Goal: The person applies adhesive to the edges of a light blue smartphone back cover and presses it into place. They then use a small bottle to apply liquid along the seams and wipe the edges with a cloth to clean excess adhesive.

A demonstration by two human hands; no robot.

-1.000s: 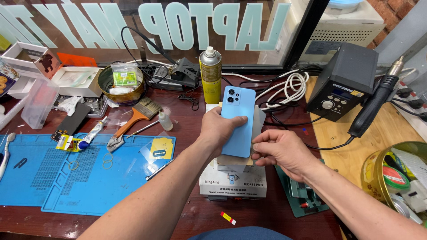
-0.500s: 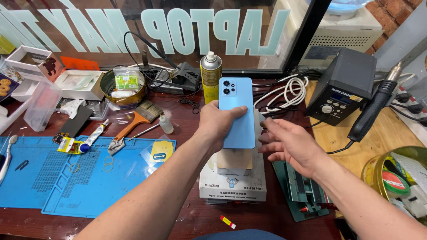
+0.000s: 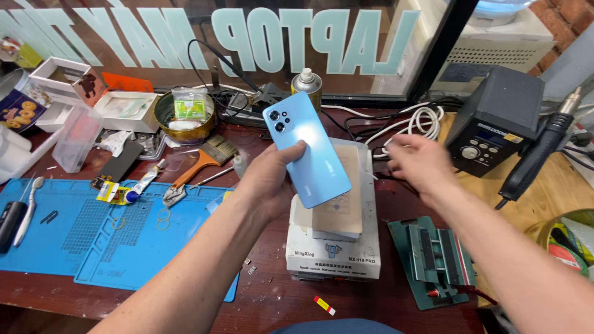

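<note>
The left hand [image 3: 269, 179] had its fingers clamped on a blue phone [image 3: 306, 148] above the white heating plate [image 3: 337, 247]; the right hand [image 3: 421, 164], fingers apart, hovered beside a spray can [image 3: 307, 83].

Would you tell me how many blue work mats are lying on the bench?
2: one blue mat at the far left edge, and a second blue mat overlapping it, beside the left hand. Clutter may hide others.

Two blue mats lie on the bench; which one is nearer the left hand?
The larger blue mat, the one beneath the left forearm and reaching toward the left hand. The smaller blue mat lies farther left, by the bench's edge.
</note>
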